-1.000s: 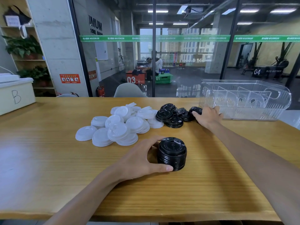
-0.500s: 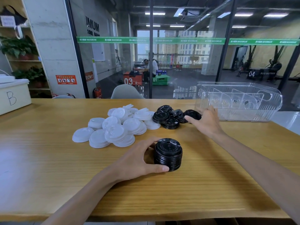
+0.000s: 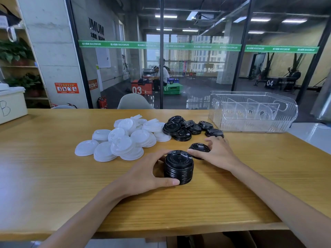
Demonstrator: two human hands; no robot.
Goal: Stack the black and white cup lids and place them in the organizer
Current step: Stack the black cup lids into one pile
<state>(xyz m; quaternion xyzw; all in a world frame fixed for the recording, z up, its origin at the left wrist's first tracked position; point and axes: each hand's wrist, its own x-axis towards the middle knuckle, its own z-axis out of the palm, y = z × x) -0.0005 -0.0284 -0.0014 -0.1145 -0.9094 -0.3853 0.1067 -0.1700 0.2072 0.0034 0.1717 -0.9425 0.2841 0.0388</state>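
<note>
A stack of black lids (image 3: 179, 167) stands on the wooden table (image 3: 53, 176), and my left hand (image 3: 150, 174) grips it from the left with thumb in front. Just right of the stack, my right hand (image 3: 217, 154) holds a single black lid (image 3: 198, 148) by its rim, low over the table. Several loose black lids (image 3: 186, 127) lie behind. To their left a pile of white lids (image 3: 125, 140) spreads out. The clear plastic organizer (image 3: 254, 111) stands at the back right with its dividers showing.
A cream box marked "B" (image 3: 10, 106) sits at the table's far left edge. A glass wall runs behind the table, with a grey chair back (image 3: 134, 102) just beyond the far edge.
My right hand has pulled back from the loose black lids near the organizer, bringing one black lid toward the stack. My left hand stays on the stack.
</note>
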